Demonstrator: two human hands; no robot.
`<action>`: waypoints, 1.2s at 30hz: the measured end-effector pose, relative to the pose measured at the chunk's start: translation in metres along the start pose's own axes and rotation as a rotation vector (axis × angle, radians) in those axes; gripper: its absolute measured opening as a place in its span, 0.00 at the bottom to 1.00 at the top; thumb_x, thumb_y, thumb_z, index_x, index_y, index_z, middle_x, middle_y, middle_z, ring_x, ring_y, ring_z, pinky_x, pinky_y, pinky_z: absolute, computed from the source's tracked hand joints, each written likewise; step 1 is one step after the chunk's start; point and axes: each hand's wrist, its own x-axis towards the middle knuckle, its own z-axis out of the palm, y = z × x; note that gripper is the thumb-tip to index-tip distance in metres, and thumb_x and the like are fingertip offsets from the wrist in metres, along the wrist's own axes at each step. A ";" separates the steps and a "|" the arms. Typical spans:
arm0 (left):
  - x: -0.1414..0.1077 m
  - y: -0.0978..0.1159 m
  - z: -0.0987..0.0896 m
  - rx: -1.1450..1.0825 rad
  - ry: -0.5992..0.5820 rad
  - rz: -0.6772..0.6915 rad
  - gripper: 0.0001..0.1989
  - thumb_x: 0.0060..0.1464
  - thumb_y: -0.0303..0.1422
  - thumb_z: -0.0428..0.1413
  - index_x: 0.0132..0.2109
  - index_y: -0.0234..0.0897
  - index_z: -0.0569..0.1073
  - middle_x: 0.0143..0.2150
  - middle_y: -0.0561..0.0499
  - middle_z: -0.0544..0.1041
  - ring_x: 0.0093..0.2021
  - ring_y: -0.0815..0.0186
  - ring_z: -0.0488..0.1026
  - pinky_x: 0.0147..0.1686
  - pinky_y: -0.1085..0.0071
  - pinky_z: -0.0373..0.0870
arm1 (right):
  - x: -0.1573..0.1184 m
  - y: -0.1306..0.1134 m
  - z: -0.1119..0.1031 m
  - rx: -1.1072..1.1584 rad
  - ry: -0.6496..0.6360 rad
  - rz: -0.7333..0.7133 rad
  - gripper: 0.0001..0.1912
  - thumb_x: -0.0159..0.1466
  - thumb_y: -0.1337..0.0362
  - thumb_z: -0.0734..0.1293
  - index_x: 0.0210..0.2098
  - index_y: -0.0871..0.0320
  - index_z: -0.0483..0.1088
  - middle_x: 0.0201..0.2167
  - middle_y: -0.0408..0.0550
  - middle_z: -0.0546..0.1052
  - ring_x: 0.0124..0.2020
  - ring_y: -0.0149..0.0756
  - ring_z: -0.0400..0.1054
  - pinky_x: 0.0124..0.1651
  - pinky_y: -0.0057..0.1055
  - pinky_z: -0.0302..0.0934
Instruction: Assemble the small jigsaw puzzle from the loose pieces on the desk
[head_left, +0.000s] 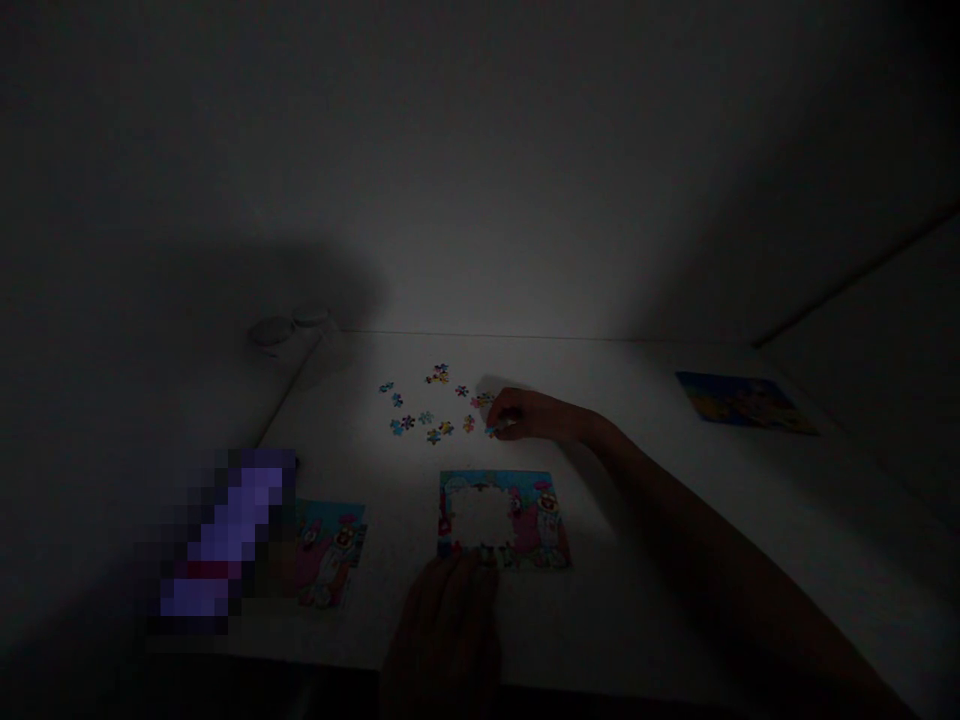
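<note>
In dim light a partly assembled jigsaw puzzle [536, 520] lies on the white table, with a blank gap in its left and middle part. My left hand [446, 620] rests flat at its lower left edge, fingers stretched out. Beyond the puzzle, my right hand [529, 415] reaches in from the right, thumb and fingers pinched on a small puzzle piece [491, 432] at the table surface. Several loose puzzle pieces [446, 428] are scattered to the left of that hand, and a few lie right beside its fingertips.
A picture card [330, 550] with a similar design lies at the left, partly behind a blurred, glowing phone-like object [232, 540]. At the far right is another colourful picture sheet [742, 402]. Pale round objects [289, 325] stand at the back left corner, near the wall [510, 200].
</note>
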 end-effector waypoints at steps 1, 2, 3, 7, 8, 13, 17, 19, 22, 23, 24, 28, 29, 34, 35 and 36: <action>0.000 0.000 0.001 0.000 0.006 0.000 0.17 0.63 0.30 0.48 0.56 0.37 0.73 0.56 0.47 0.74 0.58 0.57 0.67 0.58 0.59 0.67 | 0.000 0.000 0.001 -0.002 0.006 0.003 0.09 0.59 0.62 0.71 0.38 0.58 0.73 0.40 0.47 0.72 0.39 0.34 0.67 0.44 0.31 0.63; 0.000 0.000 0.002 -0.001 0.016 0.000 0.17 0.62 0.29 0.48 0.56 0.37 0.73 0.56 0.47 0.74 0.58 0.57 0.67 0.58 0.59 0.67 | 0.001 0.000 0.001 -0.011 0.009 0.005 0.09 0.59 0.61 0.71 0.36 0.58 0.73 0.39 0.47 0.72 0.38 0.33 0.67 0.43 0.31 0.63; 0.000 0.000 0.004 -0.002 0.031 -0.001 0.17 0.62 0.29 0.48 0.55 0.37 0.73 0.55 0.47 0.74 0.58 0.58 0.67 0.58 0.59 0.67 | 0.001 0.000 0.001 -0.025 0.007 0.004 0.09 0.59 0.59 0.71 0.35 0.59 0.73 0.38 0.47 0.72 0.37 0.33 0.67 0.42 0.30 0.63; -0.001 0.000 0.012 -0.001 0.138 0.008 0.18 0.63 0.30 0.46 0.55 0.38 0.74 0.53 0.46 0.76 0.57 0.58 0.68 0.56 0.60 0.68 | 0.000 -0.001 -0.003 -0.018 -0.032 -0.021 0.09 0.60 0.59 0.70 0.34 0.58 0.74 0.38 0.47 0.73 0.39 0.35 0.68 0.44 0.31 0.63; -0.001 0.000 0.013 0.001 0.147 0.007 0.18 0.63 0.30 0.46 0.55 0.38 0.73 0.53 0.46 0.76 0.57 0.58 0.68 0.56 0.59 0.68 | 0.000 -0.002 -0.004 0.002 -0.046 -0.021 0.08 0.60 0.59 0.70 0.34 0.58 0.74 0.38 0.47 0.73 0.39 0.35 0.68 0.44 0.32 0.63; 0.002 0.000 0.001 0.007 0.032 0.006 0.18 0.62 0.29 0.49 0.57 0.38 0.72 0.55 0.46 0.75 0.58 0.58 0.67 0.58 0.60 0.67 | -0.001 -0.008 -0.003 0.034 -0.041 -0.011 0.09 0.60 0.59 0.69 0.37 0.58 0.72 0.38 0.47 0.74 0.39 0.35 0.67 0.44 0.32 0.62; 0.004 0.000 -0.003 -0.007 0.022 0.032 0.17 0.62 0.29 0.48 0.56 0.36 0.73 0.54 0.46 0.75 0.57 0.59 0.68 0.58 0.61 0.67 | 0.000 -0.016 0.004 -0.080 -0.035 -0.001 0.07 0.61 0.60 0.69 0.34 0.58 0.71 0.36 0.46 0.73 0.37 0.34 0.66 0.41 0.30 0.61; 0.004 0.000 0.000 -0.003 0.037 0.024 0.17 0.62 0.30 0.48 0.55 0.37 0.74 0.54 0.46 0.76 0.56 0.59 0.69 0.58 0.61 0.67 | 0.001 -0.020 0.011 -0.110 -0.029 0.024 0.08 0.61 0.59 0.68 0.33 0.58 0.70 0.35 0.46 0.73 0.36 0.35 0.66 0.39 0.30 0.60; 0.003 0.001 0.009 0.000 0.153 -0.013 0.17 0.62 0.31 0.47 0.53 0.37 0.75 0.52 0.47 0.77 0.55 0.59 0.70 0.57 0.61 0.67 | 0.006 -0.028 0.027 -0.118 0.025 0.056 0.10 0.61 0.57 0.68 0.34 0.58 0.71 0.33 0.46 0.74 0.35 0.35 0.67 0.37 0.30 0.60; 0.003 0.002 0.012 -0.001 0.199 -0.013 0.17 0.62 0.30 0.46 0.52 0.37 0.75 0.51 0.47 0.77 0.54 0.60 0.70 0.57 0.61 0.67 | 0.007 -0.031 0.032 -0.121 0.042 0.045 0.09 0.62 0.57 0.67 0.34 0.57 0.72 0.34 0.46 0.75 0.34 0.35 0.68 0.37 0.31 0.61; 0.003 0.002 0.014 -0.002 0.225 -0.006 0.17 0.62 0.30 0.46 0.51 0.37 0.75 0.50 0.47 0.77 0.54 0.60 0.70 0.57 0.62 0.67 | 0.008 -0.033 0.035 -0.120 0.055 0.019 0.09 0.63 0.58 0.66 0.35 0.57 0.72 0.34 0.47 0.75 0.35 0.36 0.68 0.39 0.32 0.61; 0.003 0.001 0.024 0.002 0.240 0.001 0.16 0.61 0.30 0.47 0.50 0.38 0.75 0.48 0.48 0.78 0.54 0.61 0.71 0.59 0.63 0.65 | 0.010 -0.027 0.026 -0.081 0.192 -0.035 0.09 0.63 0.64 0.62 0.39 0.56 0.74 0.37 0.48 0.77 0.37 0.37 0.70 0.42 0.34 0.63; 0.002 0.000 0.027 0.003 0.284 -0.008 0.16 0.61 0.30 0.46 0.50 0.38 0.75 0.47 0.47 0.78 0.53 0.62 0.72 0.59 0.63 0.65 | 0.010 -0.021 0.019 -0.078 0.269 -0.005 0.10 0.62 0.64 0.63 0.39 0.56 0.74 0.38 0.48 0.77 0.38 0.38 0.70 0.42 0.34 0.63; -0.002 -0.001 0.040 0.060 0.342 0.007 0.15 0.61 0.31 0.47 0.49 0.39 0.76 0.47 0.48 0.79 0.52 0.62 0.72 0.58 0.62 0.65 | 0.028 0.007 -0.007 -0.104 0.458 0.170 0.11 0.61 0.62 0.65 0.41 0.57 0.75 0.39 0.51 0.76 0.38 0.39 0.71 0.43 0.35 0.65; -0.003 -0.001 0.040 0.065 0.322 0.008 0.15 0.61 0.30 0.47 0.49 0.40 0.76 0.47 0.48 0.79 0.52 0.62 0.72 0.58 0.62 0.66 | 0.035 0.006 -0.005 -0.114 0.436 0.172 0.11 0.62 0.62 0.65 0.41 0.57 0.75 0.40 0.51 0.76 0.39 0.38 0.71 0.44 0.35 0.66; -0.003 -0.001 0.039 0.061 0.311 0.000 0.15 0.60 0.30 0.47 0.49 0.40 0.76 0.48 0.48 0.79 0.53 0.61 0.72 0.58 0.62 0.66 | 0.042 0.002 -0.001 -0.129 0.403 0.151 0.11 0.62 0.63 0.65 0.41 0.57 0.76 0.40 0.52 0.76 0.39 0.38 0.71 0.45 0.34 0.66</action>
